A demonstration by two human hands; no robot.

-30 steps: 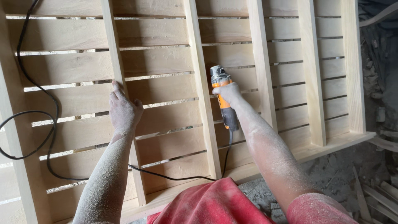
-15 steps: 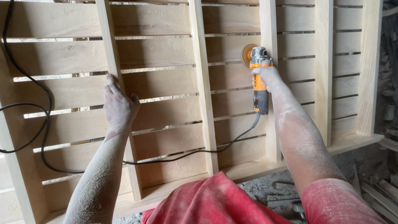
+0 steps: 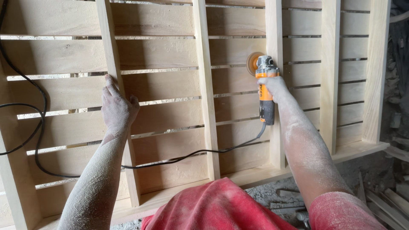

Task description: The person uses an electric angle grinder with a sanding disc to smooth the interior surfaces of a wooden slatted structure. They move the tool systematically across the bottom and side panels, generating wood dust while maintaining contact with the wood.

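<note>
The right hand (image 3: pixel 275 87) is gripping an orange grinder (image 3: pixel 265 87), fingers wrapped around its body; the grinder is lying against the slatted wooden frame (image 3: pixel 170 51), beside an upright batten (image 3: pixel 275 25), and its round disc (image 3: pixel 254 63) is touching a horizontal board. The left hand (image 3: pixel 116 106) is resting flat on the frame, fingers spread open along another batten (image 3: pixel 111 51) and holding nothing. A black cord (image 3: pixel 191 154) is trailing from the grinder across the boards toward the left. Both forearms are carrying a coat of pale dust.
</note>
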